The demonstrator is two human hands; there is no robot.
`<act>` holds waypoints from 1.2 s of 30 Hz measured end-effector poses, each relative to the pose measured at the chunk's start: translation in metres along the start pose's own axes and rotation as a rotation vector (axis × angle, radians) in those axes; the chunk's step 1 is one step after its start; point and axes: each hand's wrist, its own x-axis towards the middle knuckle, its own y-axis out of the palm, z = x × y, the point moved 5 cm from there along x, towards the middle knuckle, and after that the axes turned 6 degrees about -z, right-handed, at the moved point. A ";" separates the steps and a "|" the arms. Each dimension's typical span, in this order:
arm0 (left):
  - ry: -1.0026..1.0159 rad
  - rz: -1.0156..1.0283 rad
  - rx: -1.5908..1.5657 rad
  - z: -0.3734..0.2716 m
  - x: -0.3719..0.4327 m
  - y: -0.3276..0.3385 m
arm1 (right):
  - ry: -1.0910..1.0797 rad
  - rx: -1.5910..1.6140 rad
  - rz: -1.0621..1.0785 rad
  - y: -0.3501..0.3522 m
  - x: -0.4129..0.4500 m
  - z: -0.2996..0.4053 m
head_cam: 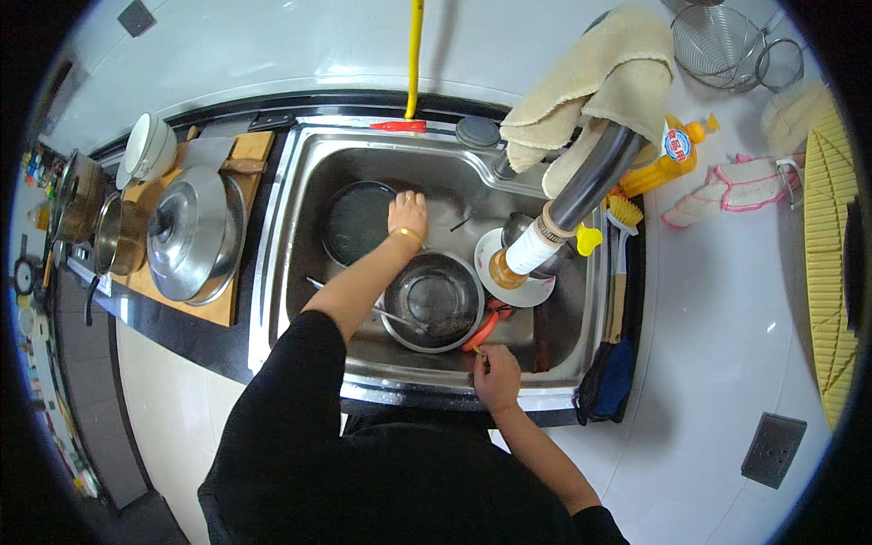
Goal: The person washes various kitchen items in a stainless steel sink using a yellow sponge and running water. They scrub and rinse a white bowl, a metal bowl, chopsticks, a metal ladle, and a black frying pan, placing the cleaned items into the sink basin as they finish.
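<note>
My left hand (409, 212) reaches into the stainless steel sink (436, 170), its fingers at the right rim of a dark round pan (356, 221); whether it grips the rim is unclear. My right hand (497, 375) is closed on a small yellowish thing (480, 352) at the sink's front edge, beside a red-orange utensil (485, 332). Between my hands sits a metal pot (436, 293), with a thin metal utensil (402, 319) lying across its rim. Right of it, a white plate (535, 296) and a metal bowl (555, 262) lie under the faucet nozzle (507, 269).
A black faucet (599, 170) draped with a beige towel (606, 88) arches over the sink. On the left, a wooden board (242, 272) bears a large lidded pan (194, 231) and white bowls (146, 146). A brush (623, 214) and yellow bottle (657, 174) stand at the right.
</note>
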 end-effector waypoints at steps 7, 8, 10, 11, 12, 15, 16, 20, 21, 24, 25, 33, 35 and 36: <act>0.076 0.415 0.593 -0.013 0.039 0.074 | -0.015 -0.006 -0.006 -0.003 0.001 -0.003; 0.153 0.416 0.598 -0.017 0.037 0.080 | -0.011 -0.063 0.041 -0.003 0.001 -0.004; 0.195 0.461 0.570 -0.019 0.039 0.085 | -0.008 -0.064 0.020 -0.002 0.000 -0.003; 0.203 0.510 0.501 -0.023 0.038 0.087 | -0.007 -0.064 0.010 -0.003 -0.001 -0.004; 0.210 0.557 0.434 -0.024 0.036 0.087 | -0.019 -0.047 0.009 -0.003 -0.001 -0.004; 0.210 0.543 0.271 -0.026 0.029 0.088 | -0.039 -0.045 -0.038 -0.007 0.000 0.001; 0.251 0.525 0.250 -0.028 0.027 0.086 | -0.033 -0.046 -0.028 -0.008 0.000 0.001; 0.113 0.516 0.036 -0.031 0.016 0.050 | -0.020 -0.032 -0.009 -0.006 -0.001 0.001; 0.204 0.366 -0.073 -0.039 0.012 -0.001 | -0.012 -0.025 -0.017 -0.005 -0.001 -0.001; 0.185 -0.040 -0.309 -0.024 -0.011 -0.075 | 0.046 0.024 -0.015 -0.007 -0.002 -0.002; 0.102 -0.049 -0.440 -0.016 -0.018 -0.082 | 0.111 0.071 -0.064 -0.007 -0.002 -0.008; -0.306 -0.115 -0.922 0.000 -0.093 -0.124 | 0.320 0.732 -0.309 0.016 0.066 -0.025; -0.318 -0.138 -1.020 -0.009 -0.105 -0.127 | 0.354 0.879 -0.150 0.039 0.086 -0.015; -0.347 -0.120 -1.032 -0.011 -0.110 -0.125 | 0.443 0.967 -0.135 0.043 0.091 -0.009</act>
